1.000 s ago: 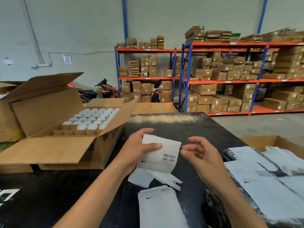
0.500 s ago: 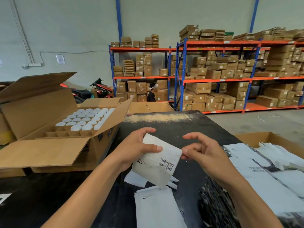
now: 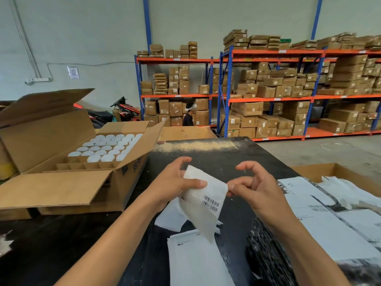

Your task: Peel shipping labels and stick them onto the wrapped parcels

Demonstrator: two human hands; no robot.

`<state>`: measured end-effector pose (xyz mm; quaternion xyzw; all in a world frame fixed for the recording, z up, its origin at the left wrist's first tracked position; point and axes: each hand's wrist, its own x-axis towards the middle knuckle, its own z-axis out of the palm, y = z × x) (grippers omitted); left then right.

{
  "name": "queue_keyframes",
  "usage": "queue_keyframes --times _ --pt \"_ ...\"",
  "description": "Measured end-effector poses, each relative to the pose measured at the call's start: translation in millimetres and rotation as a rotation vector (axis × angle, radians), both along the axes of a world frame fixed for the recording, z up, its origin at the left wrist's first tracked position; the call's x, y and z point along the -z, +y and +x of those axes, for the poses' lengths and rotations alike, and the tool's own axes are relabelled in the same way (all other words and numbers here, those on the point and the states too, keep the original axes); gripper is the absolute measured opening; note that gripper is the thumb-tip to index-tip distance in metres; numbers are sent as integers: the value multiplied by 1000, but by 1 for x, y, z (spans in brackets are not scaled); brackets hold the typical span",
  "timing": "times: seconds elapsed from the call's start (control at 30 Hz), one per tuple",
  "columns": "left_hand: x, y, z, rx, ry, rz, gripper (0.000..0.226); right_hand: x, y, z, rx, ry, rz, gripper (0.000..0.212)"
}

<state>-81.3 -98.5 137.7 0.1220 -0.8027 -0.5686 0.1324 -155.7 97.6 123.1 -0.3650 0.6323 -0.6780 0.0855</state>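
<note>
Left hand [image 3: 175, 186] fingers grip label [image 3: 203, 200] above bench [image 3: 206, 153], right hand [image 3: 254, 187] fingers pinch its right corner (backing prob. not split yet): risk = tear/crease if yanked.

No wording is legible anywhere. A barcode sits on the shipping label [image 3: 203, 200]; the printing on the cardboard box [image 3: 115, 182] at nine o'clock is blurred.

This is a warehouse: tall racks [image 3: 268, 96] stacked with cartons [image 3: 247, 108] line a bare wall, over a concrete floor [image 3: 321, 149], with a packing table [image 3: 216, 153] and an open box [image 3: 68, 162] in front.
</note>
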Motion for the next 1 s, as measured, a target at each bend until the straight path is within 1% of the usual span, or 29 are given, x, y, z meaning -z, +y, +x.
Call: queue_keyframes --times 0.07,0.1,0.17,0.27,0.37,0.57,1.0 --pt "2 10 -2 -127 89 -144 91 2 -3 1 46 -27 -48 34" --pt "3 16 -2 -196 150 -213 92 3 -4 2 69 -36 -68 34" --pt "6 29 1 -252 283 -280 81 5 -7 4 109 -43 -104 34" --pt "14 45 2 -163 378 -257 56 7 -9 5 142 -43 -139 36" --pt "21 54 1 -82 392 -182 52 8 -9 5 152 -32 -143 39" --pt "27 57 -4 -83 401 -168 63 8 -7 5 165 -12 -89 38" --pt "32 63 -9 -91 420 -304 64 12 -4 1 177 67 -78 33"
